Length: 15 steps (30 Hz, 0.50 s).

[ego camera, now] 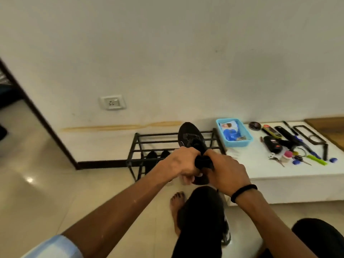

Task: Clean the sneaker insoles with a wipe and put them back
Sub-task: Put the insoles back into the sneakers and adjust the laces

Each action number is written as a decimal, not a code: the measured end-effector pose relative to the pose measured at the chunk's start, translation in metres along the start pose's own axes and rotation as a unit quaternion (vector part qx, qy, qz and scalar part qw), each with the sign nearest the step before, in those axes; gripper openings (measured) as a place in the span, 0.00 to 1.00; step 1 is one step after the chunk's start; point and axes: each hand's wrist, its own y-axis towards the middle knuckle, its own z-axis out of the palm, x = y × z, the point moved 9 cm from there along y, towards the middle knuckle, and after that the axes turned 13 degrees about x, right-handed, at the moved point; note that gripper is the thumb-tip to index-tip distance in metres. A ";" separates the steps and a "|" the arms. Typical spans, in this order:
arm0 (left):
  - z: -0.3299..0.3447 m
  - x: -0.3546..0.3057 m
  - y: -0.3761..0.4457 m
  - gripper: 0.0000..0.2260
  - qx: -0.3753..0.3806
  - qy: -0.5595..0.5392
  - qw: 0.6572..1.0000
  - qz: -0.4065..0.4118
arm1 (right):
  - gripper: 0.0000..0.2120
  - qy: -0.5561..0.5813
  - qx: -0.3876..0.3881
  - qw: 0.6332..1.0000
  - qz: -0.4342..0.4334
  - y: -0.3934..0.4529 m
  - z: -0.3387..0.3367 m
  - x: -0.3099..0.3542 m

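I grip a black sneaker (192, 139) by its heel with both hands (183, 162) (226, 171) closed around it, toe raised beyond my knuckles; a blue basket (245, 135) sits on the tabletop (260, 172) to my right.

Both hands are locked up at centre, left hand (181, 162) and right hand (226, 171) gripping the heel end of the black sneaker (191, 138), its toe pointing to twelve o'clock over the shoe rack (173, 146). The rack's bars close the way at twelve, with dark shoes (157, 156) tucked under them. At two o'clock the white table (279, 181) is crowded: blue basket (233, 133) at its near corner, then keys and tools (296, 146) spread to three. Open floor (55, 183) lies from eight round to ten. At six, a bare foot (176, 205) and dark-clad knees hem things in.
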 end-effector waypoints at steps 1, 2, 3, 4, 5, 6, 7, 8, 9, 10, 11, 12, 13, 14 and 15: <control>0.000 0.018 -0.011 0.09 -0.007 -0.002 1.000 -0.012 | 0.15 0.006 0.008 1.000 -0.019 0.003 0.010 0.017; 0.000 0.034 -0.020 0.09 -0.012 -0.002 1.000 -0.026 | 0.16 0.010 0.019 0.999 -0.031 0.005 0.020 0.031; 0.002 0.054 -0.031 0.09 -0.018 -0.007 0.999 -0.043 | 0.16 0.010 0.037 0.998 -0.043 0.008 0.033 0.047; 0.006 0.070 -0.040 0.09 -0.017 -0.013 0.998 -0.055 | 0.16 0.007 0.057 0.997 -0.049 0.010 0.045 0.060; 0.014 0.089 -0.049 0.09 -0.015 -0.023 0.997 -0.070 | 0.16 0.001 0.080 0.995 -0.058 0.012 0.060 0.073; 0.021 0.104 -0.056 0.08 -0.011 -0.032 0.996 -0.083 | 0.16 -0.003 0.103 0.993 -0.061 0.014 0.075 0.084; 0.029 0.119 -0.059 0.08 -0.006 -0.040 0.994 -0.097 | 0.17 -0.003 0.122 0.991 -0.063 0.015 0.087 0.092; 0.042 0.138 -0.062 0.08 0.000 -0.055 0.992 -0.110 | 0.17 -0.002 0.148 0.987 -0.064 0.018 0.104 0.101; 0.053 0.153 -0.063 0.09 0.006 -0.069 0.990 -0.120 | 0.18 0.004 0.169 0.983 -0.068 0.021 0.118 0.108; 0.066 0.169 -0.065 0.11 0.007 -0.083 0.988 -0.129 | 0.18 0.014 0.194 0.978 -0.071 0.024 0.134 0.116; 0.078 0.185 -0.064 0.14 0.005 -0.091 0.986 -0.136 | 0.19 0.023 0.216 0.974 -0.069 0.028 0.150 0.121; 0.091 0.198 -0.063 0.18 0.005 -0.099 0.985 -0.142 | 0.19 0.027 0.231 0.971 -0.064 0.031 0.163 0.123; 0.108 0.215 -0.060 0.21 0.008 -0.112 0.982 -0.149 | 0.19 0.026 0.246 0.967 -0.057 0.036 0.179 0.125; 0.124 0.229 -0.056 0.24 0.016 -0.119 0.980 -0.161 | 0.19 0.028 0.259 0.964 -0.045 0.042 0.193 0.125; 0.142 0.246 -0.052 0.26 0.024 -0.126 0.976 -0.177 | 0.19 0.034 0.280 0.959 -0.030 0.048 0.210 0.125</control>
